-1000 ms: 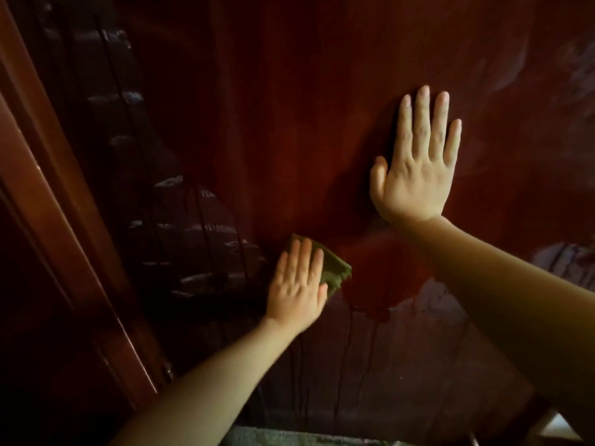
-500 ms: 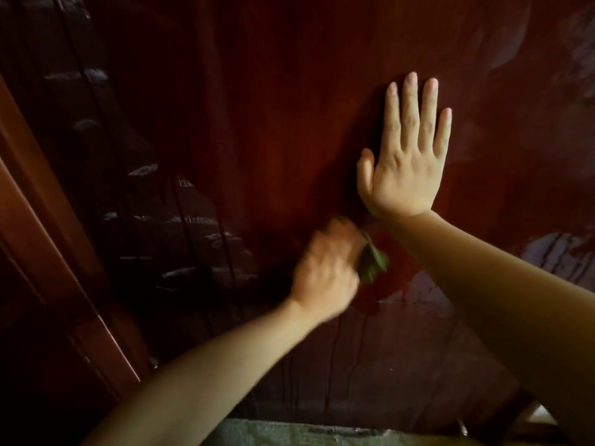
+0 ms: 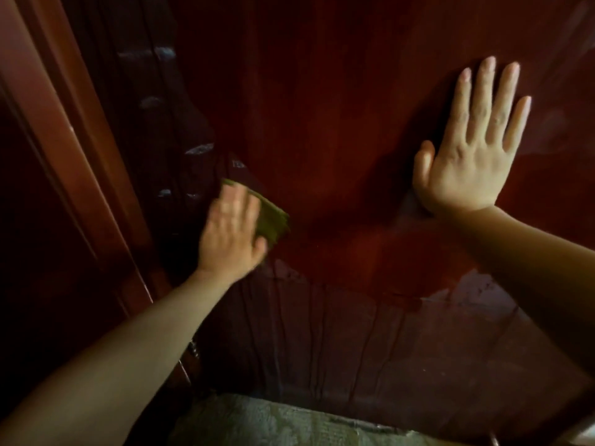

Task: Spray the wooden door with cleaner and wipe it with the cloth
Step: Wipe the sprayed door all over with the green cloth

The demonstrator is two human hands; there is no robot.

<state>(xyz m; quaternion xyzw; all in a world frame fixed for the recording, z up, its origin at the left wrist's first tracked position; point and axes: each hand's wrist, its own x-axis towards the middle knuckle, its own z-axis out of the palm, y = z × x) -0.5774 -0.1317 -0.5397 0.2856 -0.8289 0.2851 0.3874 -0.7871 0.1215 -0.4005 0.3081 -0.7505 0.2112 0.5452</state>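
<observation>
Mid-wipe: left grip [image 3: 230,233], blurred, seemingly flat-fingered, pressing the green cloth [image 3: 272,222] onto the wet wooden door [image 3: 338,123], cloth peeking out just right of it. Further right, right grip [image 3: 470,156] spread wide, bracing. Next, probably: sweeping down through the drips [image 3: 363,333] below.

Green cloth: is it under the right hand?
No, the green cloth is under the left hand; the right hand presses the bare door.
</observation>
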